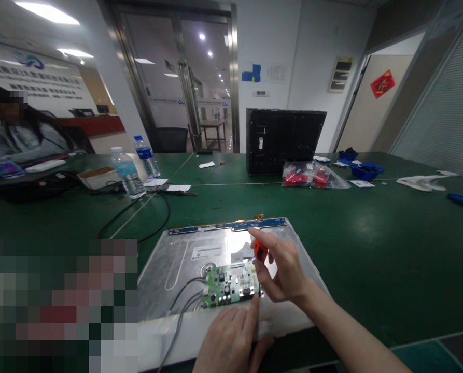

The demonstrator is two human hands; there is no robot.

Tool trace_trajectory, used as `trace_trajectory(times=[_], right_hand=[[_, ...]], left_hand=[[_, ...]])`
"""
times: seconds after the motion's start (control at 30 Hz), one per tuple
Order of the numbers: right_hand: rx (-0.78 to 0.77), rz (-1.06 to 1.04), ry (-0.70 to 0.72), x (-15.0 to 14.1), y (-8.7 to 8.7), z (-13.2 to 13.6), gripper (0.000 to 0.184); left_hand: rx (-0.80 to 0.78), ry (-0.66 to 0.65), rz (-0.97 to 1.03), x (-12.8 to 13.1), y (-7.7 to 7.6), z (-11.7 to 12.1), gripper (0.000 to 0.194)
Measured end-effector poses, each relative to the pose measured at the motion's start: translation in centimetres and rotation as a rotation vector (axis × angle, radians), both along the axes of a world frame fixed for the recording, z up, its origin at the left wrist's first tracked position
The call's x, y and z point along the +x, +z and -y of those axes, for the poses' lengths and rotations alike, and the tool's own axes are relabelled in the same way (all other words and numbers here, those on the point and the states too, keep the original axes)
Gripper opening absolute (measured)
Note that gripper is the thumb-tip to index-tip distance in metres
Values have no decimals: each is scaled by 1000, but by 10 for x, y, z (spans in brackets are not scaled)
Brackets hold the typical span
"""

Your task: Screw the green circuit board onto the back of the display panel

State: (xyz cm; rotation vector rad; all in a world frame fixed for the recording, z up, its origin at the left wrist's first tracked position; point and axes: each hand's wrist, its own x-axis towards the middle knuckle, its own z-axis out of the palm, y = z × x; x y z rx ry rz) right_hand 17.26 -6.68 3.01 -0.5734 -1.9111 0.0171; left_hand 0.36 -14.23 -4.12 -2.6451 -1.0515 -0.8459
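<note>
Between the thumb and fingers of my right hand [280, 267] is a screwdriver [261, 250] with a red and black handle, held over the right end of a green circuit board [231, 282]. The screwdriver's shaft is hard to make out. My left hand [231, 339] lies low over the panel's near edge, its index finger stretched out to the board's lower right corner and its thumb apart. The board sits on the metal back of a flat display panel [157, 282], with cables [182, 316] running from its left side. A narrow blue circuit strip [215, 227] lines the panel's far edge.
A black monitor-like box [285, 140] stands at the back, a plastic bag of red items [312, 177] before it. Two water bottles [128, 173] and a black cable [168, 215] are on the left. Blue trays [366, 171] lie back right. Another person [32, 127] sits far left.
</note>
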Motion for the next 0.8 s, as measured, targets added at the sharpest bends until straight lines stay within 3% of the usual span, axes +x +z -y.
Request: trace_trajectory(times=[0.37, 0.67, 0.8], right_hand=[[75, -10, -116, -4, 1, -2, 36], [-23, -3, -27, 1, 1, 1, 51], [1, -54, -62, -1, 1, 0, 46]], left_hand=[[13, 24, -28, 3, 1, 0, 42], [22, 8, -41, 1, 0, -1, 43], [-14, -5, -41, -1, -3, 0, 41]])
